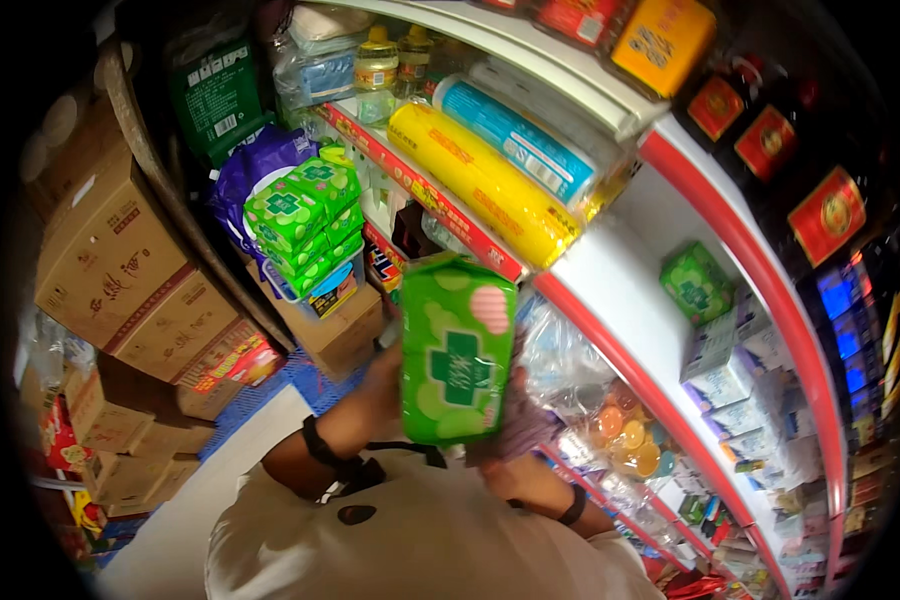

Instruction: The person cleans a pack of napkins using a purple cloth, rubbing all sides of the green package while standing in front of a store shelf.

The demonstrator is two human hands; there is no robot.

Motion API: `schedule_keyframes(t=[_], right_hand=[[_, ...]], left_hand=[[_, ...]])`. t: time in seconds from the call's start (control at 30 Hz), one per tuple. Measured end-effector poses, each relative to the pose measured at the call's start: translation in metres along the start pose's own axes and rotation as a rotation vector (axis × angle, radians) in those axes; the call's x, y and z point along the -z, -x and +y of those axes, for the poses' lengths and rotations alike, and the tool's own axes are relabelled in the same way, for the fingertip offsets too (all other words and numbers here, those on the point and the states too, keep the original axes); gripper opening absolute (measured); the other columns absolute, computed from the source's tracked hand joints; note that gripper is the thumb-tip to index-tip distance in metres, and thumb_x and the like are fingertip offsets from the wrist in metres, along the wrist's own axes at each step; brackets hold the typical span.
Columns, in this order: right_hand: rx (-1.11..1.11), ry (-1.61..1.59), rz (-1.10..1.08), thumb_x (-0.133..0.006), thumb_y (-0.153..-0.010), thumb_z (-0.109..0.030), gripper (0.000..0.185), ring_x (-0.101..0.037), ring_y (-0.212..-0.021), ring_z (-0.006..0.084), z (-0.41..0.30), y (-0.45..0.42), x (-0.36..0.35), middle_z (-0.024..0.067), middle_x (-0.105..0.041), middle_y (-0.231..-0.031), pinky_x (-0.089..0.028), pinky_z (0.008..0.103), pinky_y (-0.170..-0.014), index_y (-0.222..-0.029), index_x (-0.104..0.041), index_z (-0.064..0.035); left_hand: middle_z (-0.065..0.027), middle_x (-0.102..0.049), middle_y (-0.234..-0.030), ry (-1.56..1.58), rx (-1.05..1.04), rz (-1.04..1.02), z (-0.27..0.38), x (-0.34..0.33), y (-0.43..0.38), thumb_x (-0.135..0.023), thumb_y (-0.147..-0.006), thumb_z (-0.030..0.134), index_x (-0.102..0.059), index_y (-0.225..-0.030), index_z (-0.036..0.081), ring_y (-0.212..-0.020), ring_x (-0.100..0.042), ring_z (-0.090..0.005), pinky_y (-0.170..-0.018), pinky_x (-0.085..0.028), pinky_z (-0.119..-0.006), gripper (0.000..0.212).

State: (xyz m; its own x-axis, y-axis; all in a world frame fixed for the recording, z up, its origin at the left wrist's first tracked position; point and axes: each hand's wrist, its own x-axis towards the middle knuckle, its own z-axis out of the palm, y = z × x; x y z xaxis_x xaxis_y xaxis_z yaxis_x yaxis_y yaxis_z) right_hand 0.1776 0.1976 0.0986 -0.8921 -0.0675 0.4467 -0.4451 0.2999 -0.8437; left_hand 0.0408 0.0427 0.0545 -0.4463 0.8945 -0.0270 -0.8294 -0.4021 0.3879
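A soft green plastic-wrapped pack (457,352) with a dark green cross and printed writing stands upright before my chest. My left hand (388,384) grips it along its left side, with the fingers partly hidden behind the wrapper. At the pack's right edge, my right hand (499,474) holds a purplish-brown cloth (521,431); blur and the cloth hide most of its fingers. Similar green packs (300,202) are stacked on a plastic bin (337,281) to the front left. One more green pack (696,283) sits on the white shelf (607,300) at right.
Yellow (487,187) and blue (517,139) wrapped rolls lie on the upper shelf. A purple plastic bag (262,169) is behind the stack. Cardboard cartons (135,262) line the left. Plastic cups (630,435), small boxes (727,382) and dark bottles (765,146) fill the right-hand shelves.
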Motion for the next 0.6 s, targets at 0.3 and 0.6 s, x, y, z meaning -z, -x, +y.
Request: schedule_keyframes(t=[0.3, 0.6], right_hand=[[-0.081, -0.108, 0.123, -0.041, -0.099, -0.045, 0.068, -0.034, -0.133, 0.0323, -0.001, -0.076, -0.079, 0.0205, -0.04, -0.141, -0.02, 0.0443, -0.112, -0.142, -0.029, 0.0059], [-0.279, -0.102, -0.372, -0.036, -0.1, -0.05, 0.075, -0.028, -0.138, 0.0363, 0.011, -0.083, -0.162, 0.0225, -0.034, -0.145, -0.014, 0.0468, -0.115, -0.147, -0.022, 0.0057]], left_hand=[[-0.0096, -0.043, -0.144, -0.55, 0.022, -0.185, 0.087, 0.026, 0.065, -0.06, -0.092, 0.047, -0.025, -0.149, 0.007, -0.129, -0.046, -0.0199, -0.104, -0.041, -0.037, 0.078], [-0.0053, -0.061, -0.115, -0.364, -0.341, 0.057, 0.163, 0.08, 0.106, -0.05, -0.099, 0.044, -0.047, -0.132, 0.007, -0.105, -0.061, -0.0173, -0.088, -0.052, -0.035, 0.05]])
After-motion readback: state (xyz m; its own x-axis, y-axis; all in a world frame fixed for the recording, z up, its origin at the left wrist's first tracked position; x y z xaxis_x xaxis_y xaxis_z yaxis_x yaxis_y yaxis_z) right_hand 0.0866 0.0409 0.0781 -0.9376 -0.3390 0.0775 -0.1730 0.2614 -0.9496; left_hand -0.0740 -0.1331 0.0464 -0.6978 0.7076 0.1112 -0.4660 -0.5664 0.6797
